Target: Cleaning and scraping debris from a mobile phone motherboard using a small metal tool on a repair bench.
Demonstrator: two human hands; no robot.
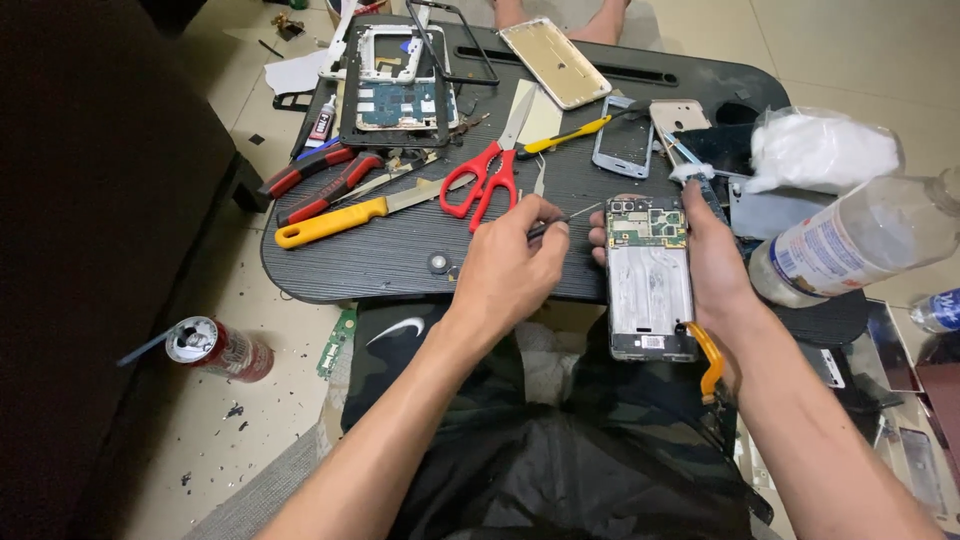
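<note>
My right hand (718, 262) grips an opened phone (648, 285) from its right side, back cover off, showing a green circuit board at the top and a silver plate below. An orange strip (709, 362) curls out by its lower right corner. My left hand (508, 268) is closed on a thin metal tool (572, 216) whose tip points toward the phone's upper left corner, a short gap away. Both hands hover over the near edge of a black lap table (400, 262).
On the table lie red scissors (486, 180), a yellow-handled knife (338, 219), red-and-black pliers (318, 176), a yellow screwdriver (566, 135), a gold phone cover (555, 62), a tablet frame with board (402, 90) and a plastic bottle (850, 242). A drink can (216, 348) lies on the floor.
</note>
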